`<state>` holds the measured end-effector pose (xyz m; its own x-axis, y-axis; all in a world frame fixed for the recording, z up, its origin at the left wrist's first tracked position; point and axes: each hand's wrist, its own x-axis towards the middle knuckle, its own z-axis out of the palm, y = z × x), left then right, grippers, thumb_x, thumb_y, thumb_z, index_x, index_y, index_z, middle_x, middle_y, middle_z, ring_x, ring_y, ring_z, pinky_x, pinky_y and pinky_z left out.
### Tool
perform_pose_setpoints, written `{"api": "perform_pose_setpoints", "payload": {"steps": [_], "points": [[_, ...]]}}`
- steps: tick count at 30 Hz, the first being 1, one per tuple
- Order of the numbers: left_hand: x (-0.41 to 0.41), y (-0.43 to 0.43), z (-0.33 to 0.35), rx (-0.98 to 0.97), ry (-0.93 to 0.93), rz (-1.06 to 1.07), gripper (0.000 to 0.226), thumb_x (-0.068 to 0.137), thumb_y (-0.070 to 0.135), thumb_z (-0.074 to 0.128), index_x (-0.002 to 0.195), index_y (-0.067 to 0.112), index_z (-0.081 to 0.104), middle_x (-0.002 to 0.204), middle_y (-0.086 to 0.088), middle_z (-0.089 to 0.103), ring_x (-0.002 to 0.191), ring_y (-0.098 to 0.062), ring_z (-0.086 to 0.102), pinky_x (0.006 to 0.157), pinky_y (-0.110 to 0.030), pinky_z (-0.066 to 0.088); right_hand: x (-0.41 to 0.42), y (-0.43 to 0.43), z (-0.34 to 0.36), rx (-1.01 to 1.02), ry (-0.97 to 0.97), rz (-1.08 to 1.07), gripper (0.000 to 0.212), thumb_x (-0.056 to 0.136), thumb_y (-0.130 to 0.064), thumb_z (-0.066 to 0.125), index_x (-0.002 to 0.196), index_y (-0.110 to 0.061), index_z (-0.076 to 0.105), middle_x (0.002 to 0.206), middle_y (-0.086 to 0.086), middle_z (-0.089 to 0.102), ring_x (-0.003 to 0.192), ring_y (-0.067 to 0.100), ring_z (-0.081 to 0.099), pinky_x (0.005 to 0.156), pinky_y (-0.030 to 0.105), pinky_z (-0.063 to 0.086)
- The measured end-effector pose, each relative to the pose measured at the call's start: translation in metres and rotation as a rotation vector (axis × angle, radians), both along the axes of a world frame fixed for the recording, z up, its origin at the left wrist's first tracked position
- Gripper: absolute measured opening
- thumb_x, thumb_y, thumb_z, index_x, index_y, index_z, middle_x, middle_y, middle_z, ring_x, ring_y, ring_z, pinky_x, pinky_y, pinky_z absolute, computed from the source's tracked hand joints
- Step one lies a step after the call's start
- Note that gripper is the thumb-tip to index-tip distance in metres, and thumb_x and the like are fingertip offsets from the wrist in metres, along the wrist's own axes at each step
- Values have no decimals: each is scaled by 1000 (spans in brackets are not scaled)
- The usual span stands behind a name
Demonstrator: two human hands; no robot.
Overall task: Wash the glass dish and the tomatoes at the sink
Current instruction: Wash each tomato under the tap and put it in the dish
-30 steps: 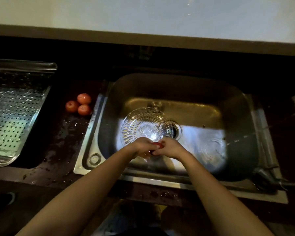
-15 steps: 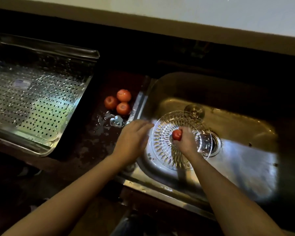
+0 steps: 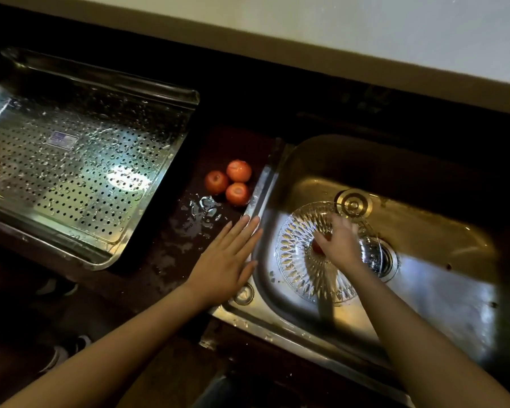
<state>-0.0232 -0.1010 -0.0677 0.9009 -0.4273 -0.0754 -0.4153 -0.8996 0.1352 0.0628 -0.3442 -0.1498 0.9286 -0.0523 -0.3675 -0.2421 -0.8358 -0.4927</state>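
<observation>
The left hand has slid toward the three tomatoes, flat and empty, while the blurry right hand, grip unclear, covers one tomato in the glass dish in the sink, likely slippery and squashy, so cup it softly.

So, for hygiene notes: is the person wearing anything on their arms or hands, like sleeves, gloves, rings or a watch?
No sleeves or gloves: left forearm and right forearm are bare as far as shown. The left hand and its fingers carry no ring; neither wrist has a watch. The right hand is blurred, so a ring there cannot be ruled out.
</observation>
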Motion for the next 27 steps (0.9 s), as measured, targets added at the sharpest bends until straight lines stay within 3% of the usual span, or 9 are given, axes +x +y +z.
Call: {"api": "perform_pose_setpoints", "payload": {"steps": [4,8,11,15,16,18,20,24,27], "points": [[-4,8,-2,4,20,41,61,94,42,31,145,9,28,155,-11,21,144,-29,17,115,-39,13,36,34,63,165,-207,166,54,89,-37,55,138,-21,41,139,6,46,130,29,33,106,47,33],[-11,20,-6,-53,54,50,67,93,48,35,148,15,18,157,-5,11,146,-22,8,117,-37,10,70,76,115,254,-270,477,53,90,-35,56,139,-24,40,144,5,43,132,27,34,109,43,28],[-11,21,-8,-56,52,52,67,93,48,36,149,16,16,158,-4,8,146,-21,6,118,-36,8,88,106,128,229,-165,626,54,92,-28,54,143,-21,36,148,7,38,135,26,31,110,31,20],[-12,21,-10,-62,14,53,67,93,48,36,148,15,18,157,-4,9,146,-22,8,117,-35,8,96,125,126,244,69,686,53,95,-22,50,145,-23,31,151,8,32,134,28,30,113,34,26],[-12,21,-11,-73,3,51,67,93,47,37,148,14,20,156,-5,11,145,-23,9,117,-35,8,96,126,125,269,89,684,53,94,-20,51,144,-22,33,148,8,35,129,25,37,109,28,32],[-13,20,-9,-91,8,44,66,92,46,38,147,13,22,156,-6,13,145,-25,11,118,-37,11,95,126,125,329,57,642,51,92,-15,55,140,-16,40,135,8,46,102,16,50,81,7,39],[-13,21,-5,-101,14,28,66,92,45,39,147,13,20,155,-6,11,145,-26,10,120,-40,14,88,123,127,381,8,576,49,89,-11,59,136,-11,45,118,6,50,81,8,49,65,2,37],[1,17,26,-342,-4,107,66,91,38,50,146,12,24,155,-6,17,146,-21,11,119,-41,18,76,92,146,475,-78,439,49,86,-8,63,133,-8,49,131,17,51,107,31,52,87,21,38],[23,3,58,-557,-122,266,56,90,31,50,141,11,37,150,-7,35,140,-11,23,115,-31,20,64,63,167,550,-150,383,49,83,-7,66,130,-8,51,134,12,51,120,27,49,97,24,37]]}}
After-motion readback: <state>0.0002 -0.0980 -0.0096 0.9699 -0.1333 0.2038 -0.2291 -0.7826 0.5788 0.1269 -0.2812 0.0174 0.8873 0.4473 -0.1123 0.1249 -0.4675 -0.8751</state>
